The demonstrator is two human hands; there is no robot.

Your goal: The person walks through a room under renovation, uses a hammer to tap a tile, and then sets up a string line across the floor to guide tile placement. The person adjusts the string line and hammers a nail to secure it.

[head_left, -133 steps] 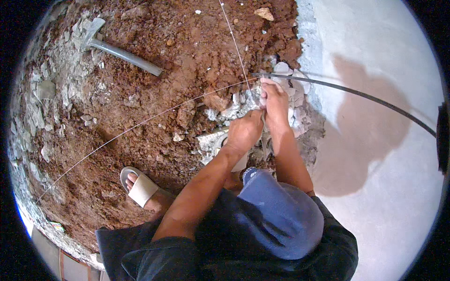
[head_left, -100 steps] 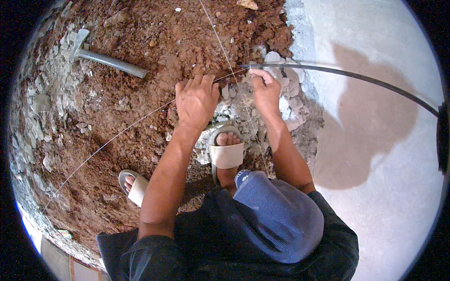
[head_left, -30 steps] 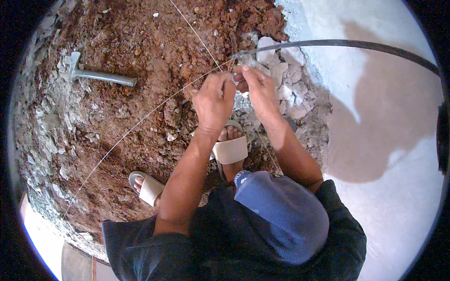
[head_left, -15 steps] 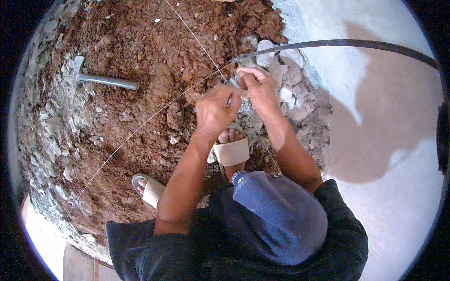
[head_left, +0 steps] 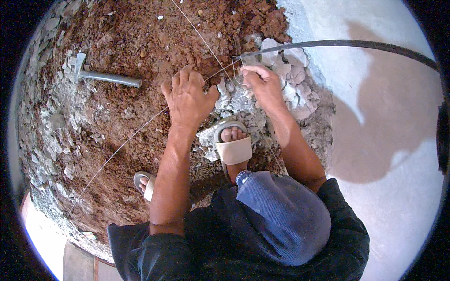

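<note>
Red dirt [head_left: 140,42] takes up most of the view, with broken grey rubble [head_left: 286,84] by the pale slab [head_left: 375,140]. The left hand [head_left: 187,98] lies spread flat, gripping nothing. The right hand [head_left: 262,84] pinches the thin string [head_left: 117,150], whose knot is too small to make out.

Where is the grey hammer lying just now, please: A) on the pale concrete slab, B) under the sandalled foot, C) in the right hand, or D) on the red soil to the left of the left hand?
D: the hammer lies untouched on the red soil, to the left of the left hand.
</note>
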